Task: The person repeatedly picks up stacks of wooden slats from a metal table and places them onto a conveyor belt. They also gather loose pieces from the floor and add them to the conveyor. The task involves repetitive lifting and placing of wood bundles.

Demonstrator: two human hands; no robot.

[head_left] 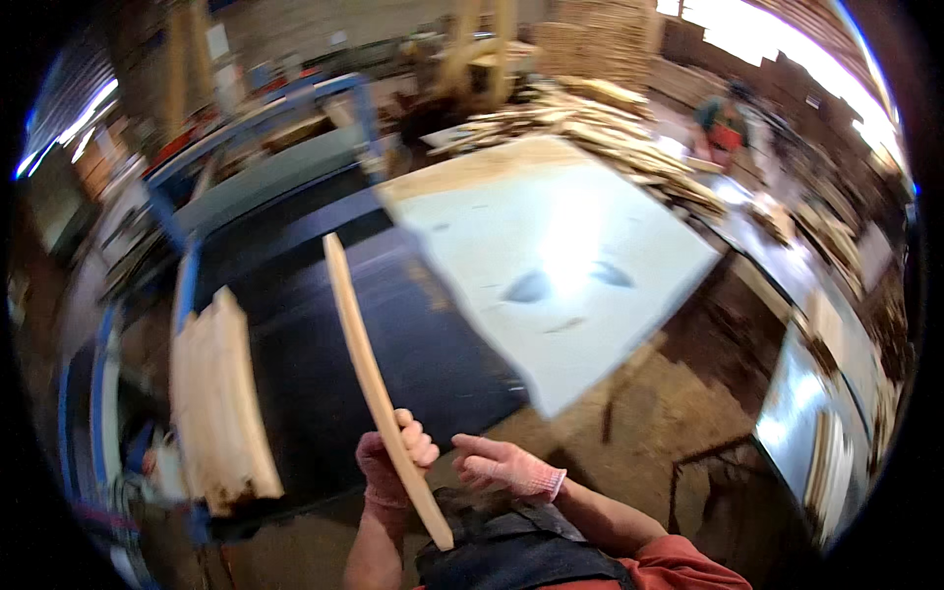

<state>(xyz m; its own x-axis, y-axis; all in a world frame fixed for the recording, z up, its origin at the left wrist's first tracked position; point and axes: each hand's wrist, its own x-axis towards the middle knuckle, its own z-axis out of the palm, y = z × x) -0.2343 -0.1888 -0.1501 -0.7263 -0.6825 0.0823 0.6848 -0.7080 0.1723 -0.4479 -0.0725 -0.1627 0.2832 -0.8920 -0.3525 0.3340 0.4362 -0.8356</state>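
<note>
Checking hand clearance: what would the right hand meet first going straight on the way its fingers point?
Probably the left hand, curled around a wooden strip: the right hand points leftward toward it, though the depth between the two hands is unclear.

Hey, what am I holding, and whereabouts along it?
Your left hand grips a long wooden strip toward its near end, by your body; your right hand appears open and empty.

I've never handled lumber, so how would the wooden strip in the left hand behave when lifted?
Probably stiff: the wooden strip extends well past the left hand without evident drooping. Likely fairly light, being slim and held one-handed.
</note>
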